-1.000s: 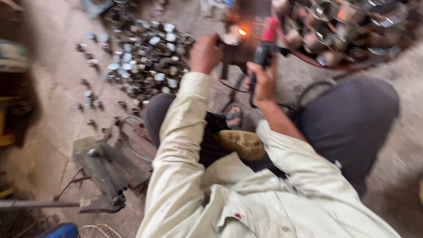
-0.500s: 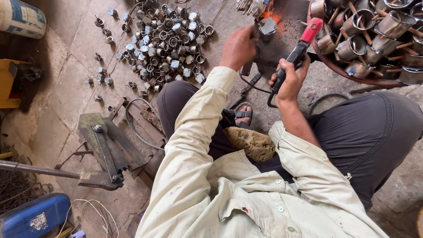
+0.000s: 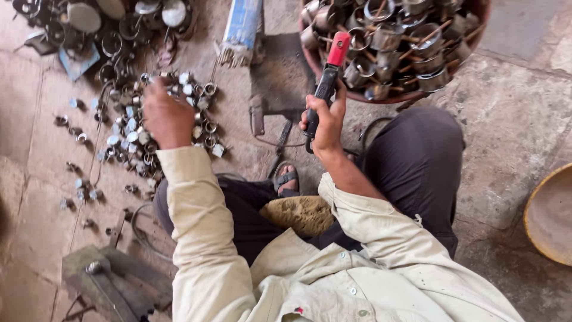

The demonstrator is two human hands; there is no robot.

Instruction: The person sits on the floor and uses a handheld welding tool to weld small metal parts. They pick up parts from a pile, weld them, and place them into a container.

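My right hand [image 3: 325, 121] grips a black tool with a red end [image 3: 329, 76], held upright over the floor in front of my knee. My left hand [image 3: 166, 116] reaches out over a heap of small shiny metal rings and caps [image 3: 179, 113] scattered on the stone floor; its fingers point down into the heap, and I cannot tell whether they hold a piece. I sit cross-legged in a cream shirt and dark trousers, a sandalled foot [image 3: 286, 177] between my knees.
A round basin [image 3: 381, 95] full of metal cups stands ahead on the right. A blue-grey bundle [image 3: 241, 30] lies ahead. Larger metal rings and lids [image 3: 113, 27] lie at top left. A metal jig [image 3: 107, 280] sits at lower left, a yellow bowl's rim [image 3: 536, 220] at right.
My left hand has swung left from the workpiece ahead down to the heap of small metal parts. My right hand still holds the tool, now raised upright. The view has shifted.
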